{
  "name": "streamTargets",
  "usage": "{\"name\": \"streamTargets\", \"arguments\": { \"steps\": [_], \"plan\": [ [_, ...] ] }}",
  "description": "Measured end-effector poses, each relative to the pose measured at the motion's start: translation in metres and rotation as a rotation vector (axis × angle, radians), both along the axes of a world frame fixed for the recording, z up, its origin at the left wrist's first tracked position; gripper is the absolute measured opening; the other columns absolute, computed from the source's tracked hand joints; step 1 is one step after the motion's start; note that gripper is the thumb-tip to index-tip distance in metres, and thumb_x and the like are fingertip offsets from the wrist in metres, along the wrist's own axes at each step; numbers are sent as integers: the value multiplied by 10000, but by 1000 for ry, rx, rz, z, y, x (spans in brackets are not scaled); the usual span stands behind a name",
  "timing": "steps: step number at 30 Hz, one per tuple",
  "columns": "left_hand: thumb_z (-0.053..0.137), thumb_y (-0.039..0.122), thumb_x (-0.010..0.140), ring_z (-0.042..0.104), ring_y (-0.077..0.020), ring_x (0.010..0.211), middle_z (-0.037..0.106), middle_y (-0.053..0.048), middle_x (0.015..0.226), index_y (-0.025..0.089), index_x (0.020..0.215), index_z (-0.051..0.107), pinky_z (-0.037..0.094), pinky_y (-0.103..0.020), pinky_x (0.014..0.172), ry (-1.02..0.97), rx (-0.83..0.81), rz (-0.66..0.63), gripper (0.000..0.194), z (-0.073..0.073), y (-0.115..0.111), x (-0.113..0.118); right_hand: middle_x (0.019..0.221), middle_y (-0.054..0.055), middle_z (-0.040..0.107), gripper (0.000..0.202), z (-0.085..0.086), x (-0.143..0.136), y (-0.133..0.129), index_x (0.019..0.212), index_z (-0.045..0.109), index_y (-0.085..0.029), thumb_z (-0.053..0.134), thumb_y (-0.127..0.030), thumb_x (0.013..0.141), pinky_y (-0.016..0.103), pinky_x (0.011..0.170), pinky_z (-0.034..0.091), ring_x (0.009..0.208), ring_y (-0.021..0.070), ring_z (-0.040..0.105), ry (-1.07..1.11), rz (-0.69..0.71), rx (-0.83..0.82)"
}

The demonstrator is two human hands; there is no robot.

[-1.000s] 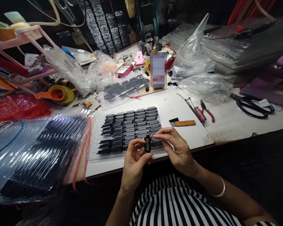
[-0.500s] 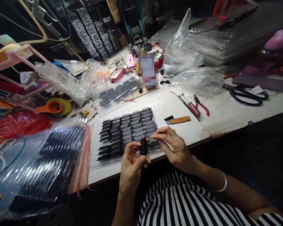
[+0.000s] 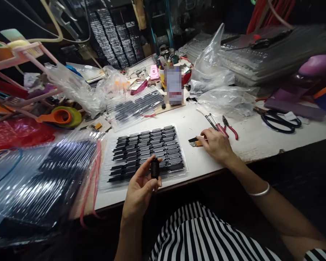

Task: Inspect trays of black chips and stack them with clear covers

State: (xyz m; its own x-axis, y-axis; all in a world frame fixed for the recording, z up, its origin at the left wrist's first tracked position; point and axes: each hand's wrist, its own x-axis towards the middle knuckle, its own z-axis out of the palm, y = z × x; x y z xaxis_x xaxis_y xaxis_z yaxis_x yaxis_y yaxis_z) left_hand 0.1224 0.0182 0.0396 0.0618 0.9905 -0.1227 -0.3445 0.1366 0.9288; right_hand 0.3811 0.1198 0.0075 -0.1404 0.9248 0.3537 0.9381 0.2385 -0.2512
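While the left hand (image 3: 138,190) keeps thumb and fingers clamped on a black ribbed piece (image 3: 154,169), the right hand (image 3: 217,146) is down on the counter (image 3: 176,114), well to the right and a little farther off. The ribbed piece is up in front of the near edge of a clear tray (image 3: 186,169), its long axis running roughly near to far in this view; how much it tilts is hard to tell. At the right hand's fingertips lie a knife (image 3: 197,144) and, just on its far side, a small black scrap (image 3: 192,139) — both reaching out leftward, toward the tray. The knife lies lengthwise left to right, its blade end left and much of its handle under the hand. The right hand is by far the nearer to both — whether its fingers have closed on either, I cannot tell.
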Motion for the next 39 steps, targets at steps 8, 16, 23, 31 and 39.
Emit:
{"name": "streamTargets", "arguments": {
  "steps": [8, 16, 23, 31, 39],
  "plan": [
    [772, 316, 677, 529, -83, 498, 622, -155, 1229, 272, 1182, 640, 311, -218, 403, -163, -15, -120, 523, -1, -8, -7, 800, 105, 593, 189, 12, -22, 29, 867, 633, -141, 545, -308, 858, 316, 570, 338, 658, 227, 550, -275, 117, -92],
    [770, 276, 686, 541, -73, 519, 610, -152, 1247, 271, 1183, 642, 324, -200, 411, -213, -40, -142, 514, -9, -5, -14, 1008, 96, 566, 243, 3, 6, -30, 1036, 642, -190, 503, -343, 907, 365, 691, 501, 813, 214, 588, 64, 464, -19],
    [763, 168, 675, 580, -87, 565, 592, -147, 1278, 280, 1215, 617, 399, -194, 450, -168, -51, -153, 571, -14, -4, -14, 1106, 106, 543, 414, -24, 11, -51, 1254, 503, -201, 584, -334, 870, 458, 859, 506, 1023, 268, 530, 200, 362, -18],
    [779, 176, 677, 612, -103, 696, 631, -123, 1224, 241, 1219, 608, 486, -182, 607, -182, -21, -157, 572, -20, -7, -5, 1066, 71, 552, 333, 10, -18, -72, 1169, 539, -227, 620, -264, 848, 339, 725, 520, 888, 195, 557, 613, 388, -157],
    [766, 117, 694, 612, -144, 897, 653, -53, 1126, 281, 1211, 606, 502, -236, 808, -76, -6, -178, 565, -23, -11, 4, 1083, 58, 530, 378, 14, -78, -96, 1196, 518, -238, 632, -197, 838, 327, 792, 481, 963, 186, 520, 965, 515, -159]
  ]
}}
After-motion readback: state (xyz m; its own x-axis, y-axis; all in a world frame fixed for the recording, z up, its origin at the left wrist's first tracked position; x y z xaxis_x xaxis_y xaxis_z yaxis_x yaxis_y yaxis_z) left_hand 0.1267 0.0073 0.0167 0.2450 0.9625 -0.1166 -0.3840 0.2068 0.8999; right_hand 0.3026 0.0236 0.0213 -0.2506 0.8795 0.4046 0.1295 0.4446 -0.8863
